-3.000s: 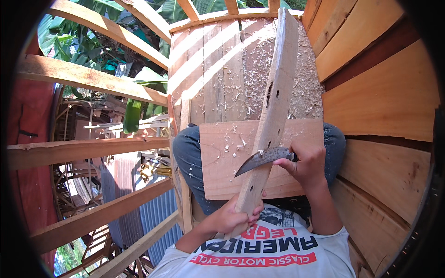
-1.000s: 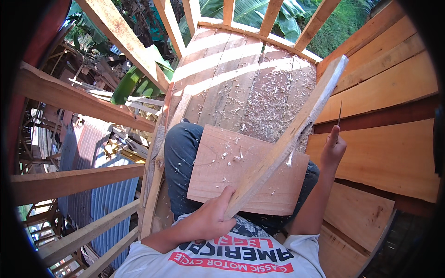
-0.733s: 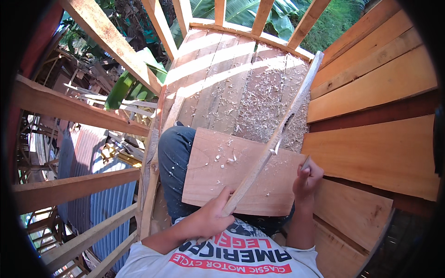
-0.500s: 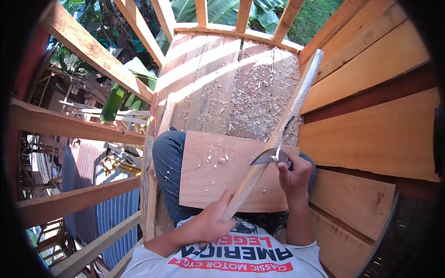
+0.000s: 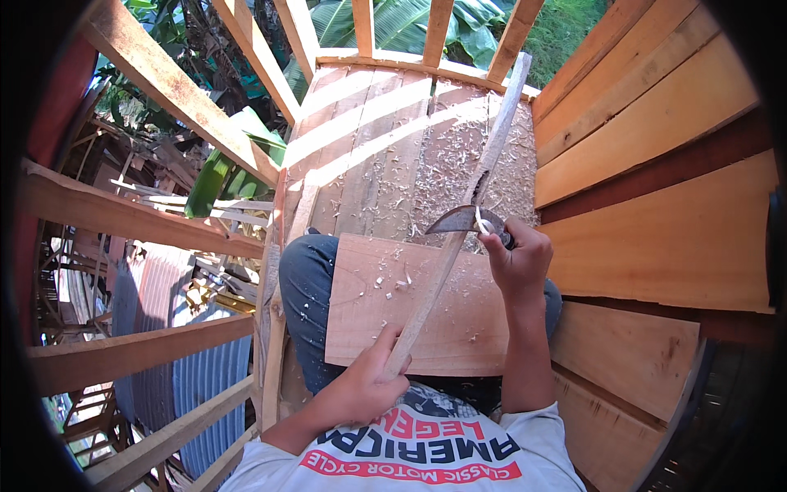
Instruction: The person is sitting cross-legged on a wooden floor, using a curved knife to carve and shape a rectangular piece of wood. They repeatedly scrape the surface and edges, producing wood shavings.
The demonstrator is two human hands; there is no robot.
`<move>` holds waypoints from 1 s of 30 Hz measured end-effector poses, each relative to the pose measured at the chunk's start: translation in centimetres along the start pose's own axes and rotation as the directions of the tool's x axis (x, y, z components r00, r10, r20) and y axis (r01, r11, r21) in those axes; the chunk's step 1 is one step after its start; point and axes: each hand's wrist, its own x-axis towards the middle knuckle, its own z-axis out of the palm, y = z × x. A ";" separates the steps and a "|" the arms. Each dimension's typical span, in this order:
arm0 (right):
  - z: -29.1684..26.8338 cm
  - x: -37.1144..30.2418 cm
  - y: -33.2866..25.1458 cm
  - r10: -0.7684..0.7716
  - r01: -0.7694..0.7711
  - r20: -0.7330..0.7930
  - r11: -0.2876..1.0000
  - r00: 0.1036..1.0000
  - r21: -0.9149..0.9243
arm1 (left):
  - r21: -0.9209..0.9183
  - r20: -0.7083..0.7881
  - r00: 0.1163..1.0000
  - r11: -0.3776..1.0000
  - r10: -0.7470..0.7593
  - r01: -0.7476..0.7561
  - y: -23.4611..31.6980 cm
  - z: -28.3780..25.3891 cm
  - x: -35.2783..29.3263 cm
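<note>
Clasps the wooden strip [image 5: 428, 299] by one end in a closed left grip [image 5: 370, 384]; clenches a curved-blade knife [image 5: 453, 220] in a closed right grip [image 5: 523, 256], crossing the strip beyond the wooden board [image 5: 361, 303].

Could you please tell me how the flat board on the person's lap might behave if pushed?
The flat board would probably stay stiff, as it looks like solid wood spanning both legs. It might slide or tip, since the legs appear to be its only support. The loose chips on it would likely slide off if it tilted.
</note>
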 end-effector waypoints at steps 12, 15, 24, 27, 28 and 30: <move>0.1 -1.3 -0.9 -0.087 0.063 0.134 0.982 0.987 0.178 | -0.233 0.123 0.992 0.972 0.008 0.021 -1.2 -1.2 0.2; -0.3 -1.5 -1.0 -0.107 0.081 0.138 0.979 0.985 0.186 | -0.204 0.145 0.989 0.979 0.001 0.028 -1.1 -1.3 0.2; -1.4 -0.3 2.0 -0.065 0.061 0.088 0.997 0.994 0.052 | -0.171 0.193 0.980 0.982 -0.043 0.077 -0.1 -0.3 0.1; -1.0 -2.8 0.8 -0.226 0.210 0.080 0.962 0.971 0.175 | -0.256 0.212 0.977 0.963 -0.034 0.090 -0.5 0.5 1.1; -1.5 -2.7 0.2 -0.276 0.260 0.087 0.953 0.957 0.156 | -0.241 0.207 0.978 0.966 -0.040 0.090 -0.6 0.3 0.8; -1.7 -1.2 0.9 -0.054 0.031 0.117 0.982 0.992 0.185 | -0.213 0.195 0.980 0.973 -0.050 0.092 -0.7 -0.2 0.1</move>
